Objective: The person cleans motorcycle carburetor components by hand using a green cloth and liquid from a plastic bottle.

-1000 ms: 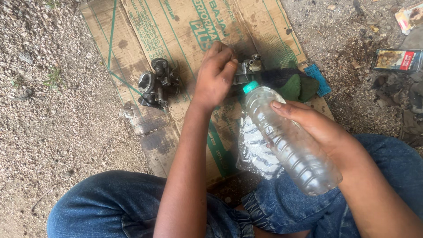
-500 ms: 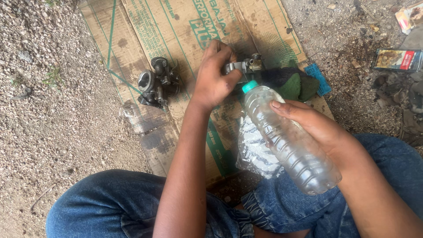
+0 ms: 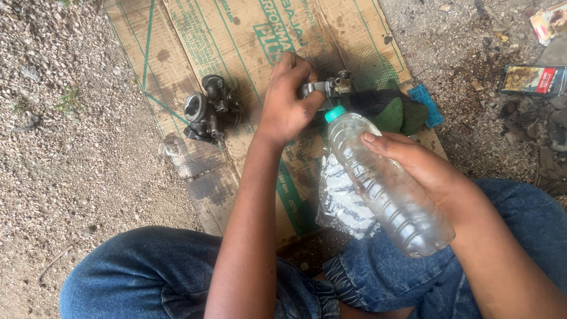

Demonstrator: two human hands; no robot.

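Half a metal part [image 3: 328, 88] (rest behind left hand [image 3: 287, 103]).

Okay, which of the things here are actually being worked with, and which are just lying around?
In use:
left hand gripping the small metal part
right hand holding the clear plastic bottle

Lying about:
carburetor body on the cardboard
green cloth
flat packet on the gravel
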